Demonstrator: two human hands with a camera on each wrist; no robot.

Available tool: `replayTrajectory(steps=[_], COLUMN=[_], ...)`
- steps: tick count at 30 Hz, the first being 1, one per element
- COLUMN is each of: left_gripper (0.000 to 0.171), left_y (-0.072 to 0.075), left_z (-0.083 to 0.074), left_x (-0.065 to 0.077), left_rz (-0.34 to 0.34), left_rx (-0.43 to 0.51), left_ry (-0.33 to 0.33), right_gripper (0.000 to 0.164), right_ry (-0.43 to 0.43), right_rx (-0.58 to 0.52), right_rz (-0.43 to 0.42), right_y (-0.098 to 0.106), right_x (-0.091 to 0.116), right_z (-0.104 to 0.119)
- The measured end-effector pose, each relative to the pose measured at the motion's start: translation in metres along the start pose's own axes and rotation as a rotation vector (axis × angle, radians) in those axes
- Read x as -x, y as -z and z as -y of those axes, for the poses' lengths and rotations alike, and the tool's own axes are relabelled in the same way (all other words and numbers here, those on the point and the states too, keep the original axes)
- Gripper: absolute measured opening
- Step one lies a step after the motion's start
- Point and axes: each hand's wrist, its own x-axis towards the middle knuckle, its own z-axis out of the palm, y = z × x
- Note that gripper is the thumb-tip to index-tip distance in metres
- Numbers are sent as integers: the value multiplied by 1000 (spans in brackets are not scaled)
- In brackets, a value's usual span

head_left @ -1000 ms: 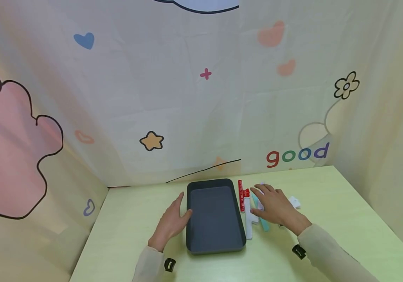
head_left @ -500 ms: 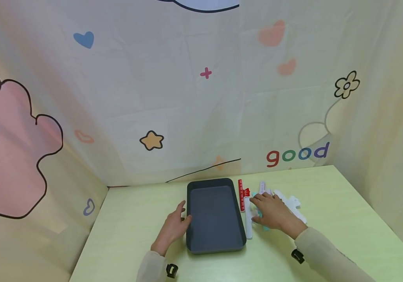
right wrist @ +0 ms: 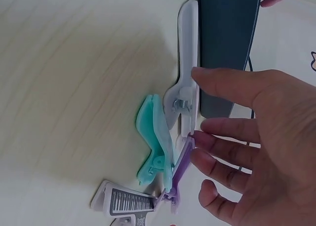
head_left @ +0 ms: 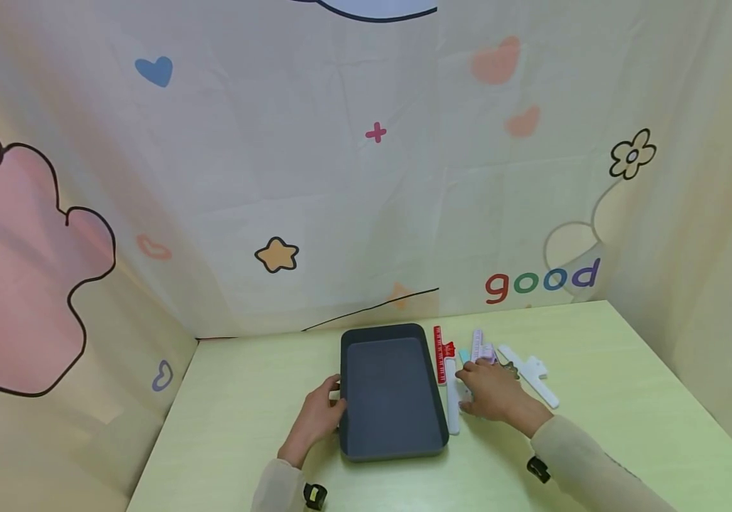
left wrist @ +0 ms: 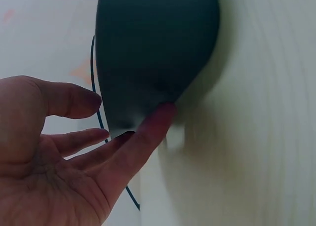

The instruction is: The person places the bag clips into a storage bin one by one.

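My left hand [head_left: 317, 418] is at the left side of a dark grey rectangular tray [head_left: 394, 398]. In the left wrist view its fairly straight fingers touch the tray's outer wall, and the thumb stands near the rim. Right of the tray, my right hand [head_left: 497, 393] hovers low over a group of plastic clips with its fingers loosely bent. The right wrist view has the thumb tip by a white clip [right wrist: 187, 53] and fingertips beside a purple clip [right wrist: 182, 167]. A teal clip [right wrist: 155, 137] lies close by. No clip is plainly gripped.
A red ruler-edged clip [head_left: 439, 355] lies along the tray's right side. Another white clip [head_left: 532, 377] lies beyond my right hand. A clip with black bars [right wrist: 131, 201] is near the teal one. A printed curtain [head_left: 340, 178] surrounds the pale table [head_left: 244, 398].
My right hand has lowered toward the clips and shifted slightly back, uncovering the purple clip and the right-hand white one. My left hand has moved in to touch the tray's side.
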Motion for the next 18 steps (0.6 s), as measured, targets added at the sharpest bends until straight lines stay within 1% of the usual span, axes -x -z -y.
replayTrajectory(steps=[3,6,12,18], left_gripper=[56,58,58,58], left_y=[-2,-2,-3,-4], left_z=[1,2,4,5], left_x=[0,0,-1,-2], left_rz=[0,-6,-16,-17], left_rx=[50,73,75,91], left_ry=[21,39,60,73], right_gripper=[51,49,43,39], right_ry=[-16,-22,12,19], right_rx=[-19,-30,0,2], right_rz=[24,36,3,-10], right_y=[0,-1,-9,-13], right_x=[0,-1,-2,-4], right_z=[2,3,2,1])
